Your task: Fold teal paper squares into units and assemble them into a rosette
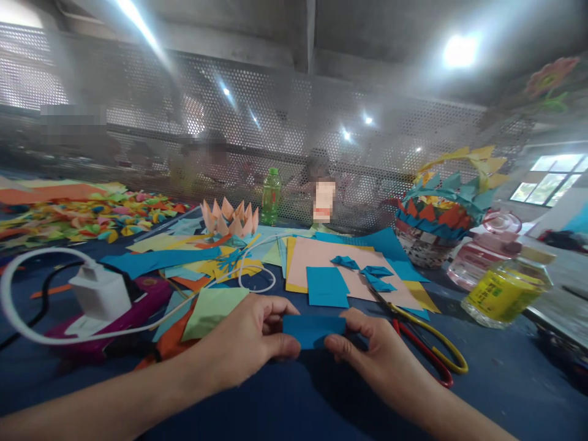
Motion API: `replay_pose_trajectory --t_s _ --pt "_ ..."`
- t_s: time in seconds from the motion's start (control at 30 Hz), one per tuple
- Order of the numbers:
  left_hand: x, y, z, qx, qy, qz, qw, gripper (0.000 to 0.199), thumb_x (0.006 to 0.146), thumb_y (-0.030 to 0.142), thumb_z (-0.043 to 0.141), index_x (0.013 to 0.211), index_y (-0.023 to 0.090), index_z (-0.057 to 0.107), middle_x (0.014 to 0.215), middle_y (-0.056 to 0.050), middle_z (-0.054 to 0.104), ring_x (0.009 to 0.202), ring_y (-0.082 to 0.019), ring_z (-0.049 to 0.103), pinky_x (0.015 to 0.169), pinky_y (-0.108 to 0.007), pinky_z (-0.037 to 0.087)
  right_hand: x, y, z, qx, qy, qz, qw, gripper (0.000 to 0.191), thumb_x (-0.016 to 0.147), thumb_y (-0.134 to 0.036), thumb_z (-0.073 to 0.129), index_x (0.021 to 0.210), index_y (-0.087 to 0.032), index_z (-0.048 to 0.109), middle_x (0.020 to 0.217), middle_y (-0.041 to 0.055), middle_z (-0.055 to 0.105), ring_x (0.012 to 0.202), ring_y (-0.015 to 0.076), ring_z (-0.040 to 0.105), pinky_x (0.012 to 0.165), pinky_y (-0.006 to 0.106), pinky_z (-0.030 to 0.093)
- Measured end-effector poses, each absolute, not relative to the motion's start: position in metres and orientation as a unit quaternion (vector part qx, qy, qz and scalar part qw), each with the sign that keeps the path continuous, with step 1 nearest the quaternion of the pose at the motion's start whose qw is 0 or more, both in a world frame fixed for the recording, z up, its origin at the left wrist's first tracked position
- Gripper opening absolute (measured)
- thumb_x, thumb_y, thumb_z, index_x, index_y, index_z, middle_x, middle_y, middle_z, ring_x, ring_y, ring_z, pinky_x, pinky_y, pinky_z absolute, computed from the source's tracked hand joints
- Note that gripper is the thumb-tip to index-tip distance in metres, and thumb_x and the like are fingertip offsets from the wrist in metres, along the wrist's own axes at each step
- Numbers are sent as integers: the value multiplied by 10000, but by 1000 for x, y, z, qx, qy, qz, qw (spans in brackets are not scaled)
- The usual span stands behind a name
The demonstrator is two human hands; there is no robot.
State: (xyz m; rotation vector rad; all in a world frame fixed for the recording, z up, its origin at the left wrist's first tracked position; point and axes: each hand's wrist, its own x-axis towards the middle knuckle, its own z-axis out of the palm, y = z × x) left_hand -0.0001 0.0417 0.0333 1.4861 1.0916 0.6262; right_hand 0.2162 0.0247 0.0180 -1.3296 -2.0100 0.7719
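A small blue paper rectangle (314, 327) is held level above the dark blue table, its long edges running left to right. My left hand (261, 331) pinches its left end between thumb and fingers. At the right end, my right hand (362, 337) grips it the same way. Just beyond lies a blue paper piece (327, 286), partly on a stack of pale pink sheets (301, 257). Several folded blue pieces (375, 271) rest on that stack. Scissors (425, 343) with red and yellow handles lie beside my right hand, blades pointing toward the folded pieces.
On the left, a white charger (98, 291) with a looped cable sits in a purple power strip (147, 297). Behind stand a pink folded-paper ring (229, 220) and a green bottle (271, 199). A paper basket (427, 233) and a yellow-labelled bottle (503, 291) stand right.
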Motion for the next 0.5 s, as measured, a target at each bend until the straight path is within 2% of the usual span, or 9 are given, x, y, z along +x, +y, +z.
replay_pose_trajectory --t_s 0.27,0.37,0.43,0.5 --pt "-4 44 30 627 465 279 559 266 619 255 714 844 164 604 639 12 670 598 -147 591 612 -261 463 221 29 21 -489 -769 258 319 367 935 -416 501 651 -188 539 652 2 582 664 163 534 653 279 386" --pt "-4 45 29 632 465 277 554 266 622 250 713 848 167 599 645 9 672 607 -156 600 614 -268 464 225 32 22 -489 -758 211 377 298 957 -406 477 754 -197 539 727 10 579 698 171 525 656 284 401" --pt "-3 44 27 638 461 273 553 265 623 250 716 848 169 602 674 6 677 632 -166 612 620 -270 461 226 32 22 -475 -757 166 418 191 955 -367 497 870 -204 551 841 24 594 779 182 538 714 297 420" --pt "-2 44 26 647 455 271 548 256 631 244 717 851 175 607 712 6 682 668 -173 619 628 -268 450 225 30 23 -442 -781 137 420 94 948 -305 528 972 -219 556 947 33 599 881 192 544 797 313 425"
